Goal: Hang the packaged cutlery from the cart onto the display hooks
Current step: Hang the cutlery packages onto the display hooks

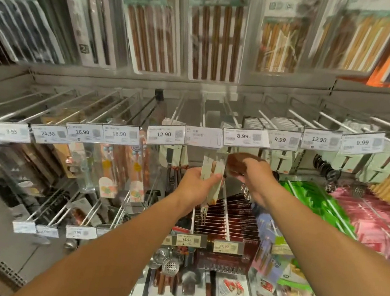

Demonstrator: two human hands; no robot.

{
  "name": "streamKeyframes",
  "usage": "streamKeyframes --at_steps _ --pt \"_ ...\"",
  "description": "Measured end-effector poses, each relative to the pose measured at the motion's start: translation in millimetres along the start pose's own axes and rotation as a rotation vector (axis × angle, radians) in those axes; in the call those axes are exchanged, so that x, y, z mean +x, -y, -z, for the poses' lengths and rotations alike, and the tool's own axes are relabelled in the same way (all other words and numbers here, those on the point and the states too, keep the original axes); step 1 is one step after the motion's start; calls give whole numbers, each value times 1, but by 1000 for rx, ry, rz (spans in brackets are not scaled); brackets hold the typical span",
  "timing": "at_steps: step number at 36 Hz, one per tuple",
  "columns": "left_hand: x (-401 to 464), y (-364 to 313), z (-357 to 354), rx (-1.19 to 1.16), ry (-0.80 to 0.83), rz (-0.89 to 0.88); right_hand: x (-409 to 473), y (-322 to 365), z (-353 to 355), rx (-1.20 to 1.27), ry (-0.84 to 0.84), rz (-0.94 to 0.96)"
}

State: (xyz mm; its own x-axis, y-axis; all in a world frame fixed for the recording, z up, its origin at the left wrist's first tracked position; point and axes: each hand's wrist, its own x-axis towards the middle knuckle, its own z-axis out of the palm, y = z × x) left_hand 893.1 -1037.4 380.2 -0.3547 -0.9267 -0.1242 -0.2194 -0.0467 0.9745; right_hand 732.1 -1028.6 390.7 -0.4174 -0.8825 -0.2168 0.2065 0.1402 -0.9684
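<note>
Nearest to us, two bare forearms reach forward from the bottom corners toward the middle of the shelving. Our left hand (196,185) is clenched around a pale carded cutlery pack (212,174), thumb across its front; we count two cards side by side in that grip, and metal fork tines (204,213) hang down below the hand. Our right hand (251,177) sits just beside it, fingers curled at the top edge of the pack, though the blur means we cannot tell whether it actually pinches the card. The pack is held just under the white price tag reading 8.99 (245,137), below the front of that metal display hook (230,112).

Under the hands, two lower hooks carry dense rows of dark red boxed packs (239,217), fronted by two tags, 29.90 (187,240) and 39.00 (225,246). To the right lie green flat packets (310,199) and pink flat packets (372,216) on their own prongs.

Along the middle rail we can read nine prices; further tags are too blurred. Several hooks left of centre are bare rods.

Farthest up, clear blister packs of brown wooden chopsticks (212,41) hang in a row, with lighter bamboo ones (278,42) to their right.
</note>
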Motion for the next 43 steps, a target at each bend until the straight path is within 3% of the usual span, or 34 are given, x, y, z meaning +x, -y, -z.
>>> streamKeyframes --at_steps 3,6,24,36,43 --pt "1 -6 -7 9 31 -19 -13 10 5 -4 202 16" --pt "3 -12 -15 22 38 -25 -18 17 5 -114 222 73" --pt "25 -18 -20 29 -55 -121 -15 31 -1 126 82 108" --pt "30 -21 -28 177 -3 -180 11 20 -1 -26 -50 81" --pt "50 -14 -23 290 -106 -74 -4 21 -10 -339 -231 125"
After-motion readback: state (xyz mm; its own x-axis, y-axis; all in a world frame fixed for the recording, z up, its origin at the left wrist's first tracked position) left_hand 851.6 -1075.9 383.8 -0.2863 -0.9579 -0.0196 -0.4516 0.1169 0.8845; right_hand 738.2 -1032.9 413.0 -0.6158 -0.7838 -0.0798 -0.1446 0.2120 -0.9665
